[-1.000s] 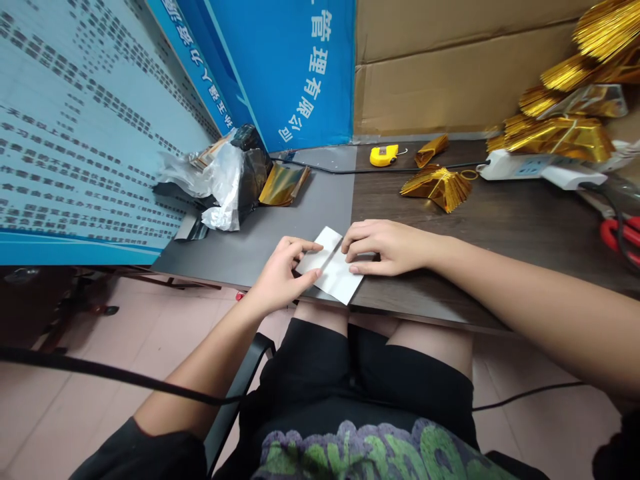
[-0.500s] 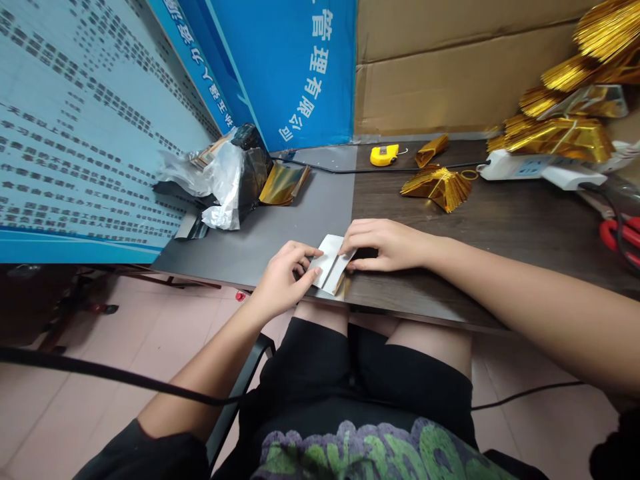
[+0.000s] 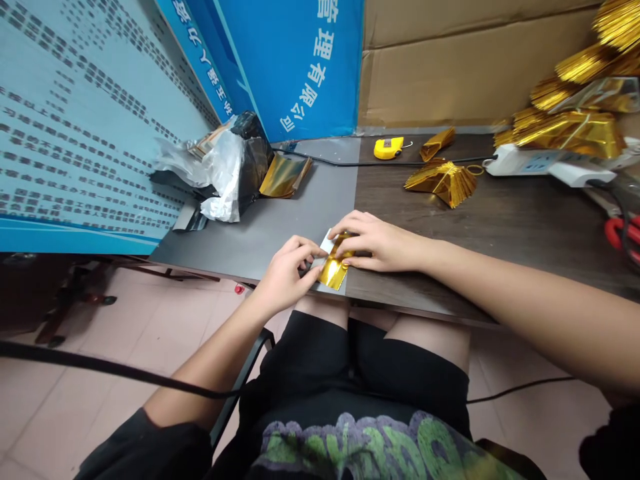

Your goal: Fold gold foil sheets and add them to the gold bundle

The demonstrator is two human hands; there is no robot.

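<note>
A small sheet of gold foil paper (image 3: pixel 333 272) lies near the table's front edge, its right part folded over so the gold face shows, with a strip of white backing visible at the upper left. My left hand (image 3: pixel 290 272) grips its left edge between thumb and index finger, the other fingers curled under. Across the folded part, my right hand (image 3: pixel 373 241) presses with bent fingertips, its thumb at the near right side of the fold. The fingers partly cover the paper.
Behind my hands lie a fanned gold foil bundle (image 3: pixel 443 184), a yellow tape measure (image 3: pixel 389 148) and a black cable. To the left, a stack of gold sheets (image 3: pixel 284 176) sits beside a crumpled plastic bag (image 3: pixel 225 173). A white power strip (image 3: pixel 520 162) and red-handled scissors (image 3: pixel 614 233) are at right.
The paper's right flap, white side up before, is now folded over to the left with its gold face showing. My right fingers have moved onto the fold; my left hand stays at the edge.
</note>
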